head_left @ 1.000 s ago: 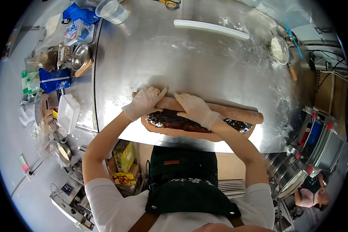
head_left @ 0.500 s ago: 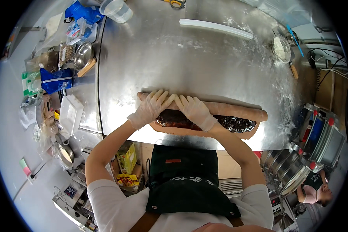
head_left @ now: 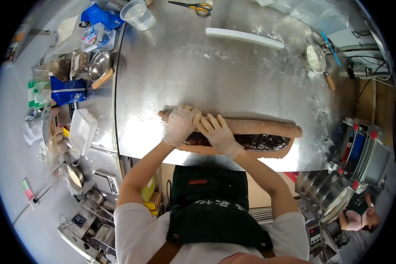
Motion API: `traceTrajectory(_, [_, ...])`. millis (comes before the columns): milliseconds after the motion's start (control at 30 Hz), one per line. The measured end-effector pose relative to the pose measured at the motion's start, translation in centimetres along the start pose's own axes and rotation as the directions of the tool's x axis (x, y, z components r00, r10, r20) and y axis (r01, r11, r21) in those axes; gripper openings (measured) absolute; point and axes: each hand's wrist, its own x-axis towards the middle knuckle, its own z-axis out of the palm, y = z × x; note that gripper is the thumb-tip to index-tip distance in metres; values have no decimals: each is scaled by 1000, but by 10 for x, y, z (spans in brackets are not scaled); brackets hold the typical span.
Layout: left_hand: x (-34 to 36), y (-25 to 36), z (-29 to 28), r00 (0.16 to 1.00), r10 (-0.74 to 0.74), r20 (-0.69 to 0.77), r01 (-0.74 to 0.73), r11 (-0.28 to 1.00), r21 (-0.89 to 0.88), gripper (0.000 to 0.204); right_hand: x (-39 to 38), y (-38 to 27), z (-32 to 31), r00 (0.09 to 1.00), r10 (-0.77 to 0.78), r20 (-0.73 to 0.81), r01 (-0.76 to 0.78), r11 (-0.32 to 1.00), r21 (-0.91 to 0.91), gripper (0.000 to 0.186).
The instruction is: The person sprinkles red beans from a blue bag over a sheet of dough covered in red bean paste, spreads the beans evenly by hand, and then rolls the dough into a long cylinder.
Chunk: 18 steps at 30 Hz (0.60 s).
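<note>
A long sheet of brown dough lies crosswise on the steel table, its far edge folded into a dough roll (head_left: 262, 127). Dark, glossy filling (head_left: 264, 142) with chunky bits shows on the flat part nearer me. Both hands wear thin clear gloves. My left hand (head_left: 180, 125) is closed over the left part of the roll, its fingers curled. Beside it, my right hand (head_left: 218, 135) rests across the roll and the filling, fingers stretched and slightly apart. The hands nearly touch, and between them they cover the left part of the filling.
A white bar (head_left: 245, 38), scissors (head_left: 200, 8) and a clear plastic tub (head_left: 137, 15) lie toward the far side. At right are a flour-filled sieve (head_left: 315, 58) and a metal machine (head_left: 361, 152). A steel bowl (head_left: 100, 64) and white tray (head_left: 82, 130) stand left. Another person (head_left: 358, 211) is lower right.
My left hand has shifted slightly right and its fingers have curled in over the roll. My right hand has moved a little nearer me. The whole view has shifted slightly.
</note>
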Motion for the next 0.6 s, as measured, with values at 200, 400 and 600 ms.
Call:
traceTrajectory(200, [-23, 10, 25, 981, -108, -158, 111, 994, 6, 26, 29, -36, 17, 836, 546, 52, -542, 808, 231, 44])
traceTrajectory(400, [-26, 13, 34, 958, -187, -216, 203, 978, 55, 37, 38, -47, 34, 756, 648, -99, -632, 760, 149, 37])
traceTrajectory(600, [-16, 44, 26, 981, -151, -122, 143, 987, -71, 77, -19, 22, -34, 849, 446, 284, -466, 885, 6, 83])
